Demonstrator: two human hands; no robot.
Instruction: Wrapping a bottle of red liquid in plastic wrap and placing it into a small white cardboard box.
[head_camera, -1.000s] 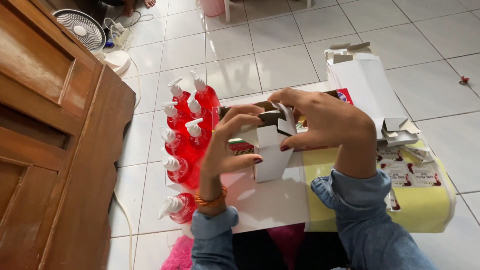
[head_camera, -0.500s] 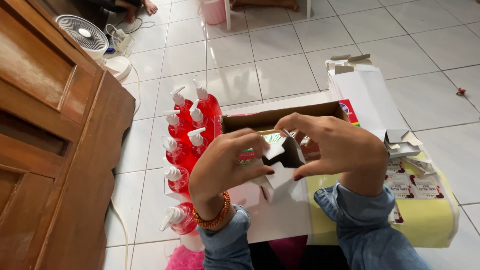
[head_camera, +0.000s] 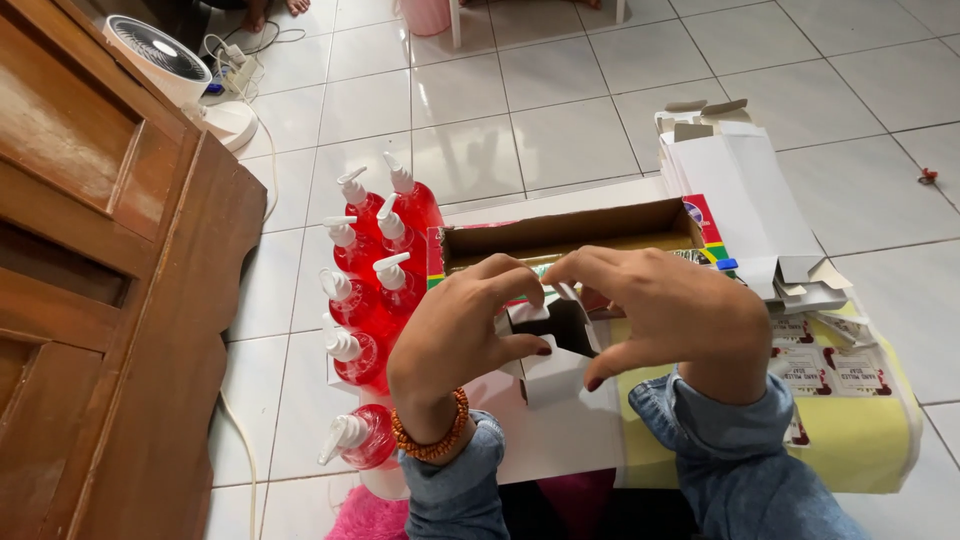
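Both hands, left hand (head_camera: 455, 335) and right hand (head_camera: 670, 310), pinch a small white carton (head_camera: 555, 372) (open-topped): light, thin card, easily crushed, best held by its folded corners.

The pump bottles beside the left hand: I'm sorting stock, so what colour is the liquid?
Red, with white pump tops on the pump bottles, clearest in the head view.

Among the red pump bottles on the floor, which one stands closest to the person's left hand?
The red pump bottle in the middle of the near column, just left of the left hand. The other bottles stand farther back, or lower by the sleeve.
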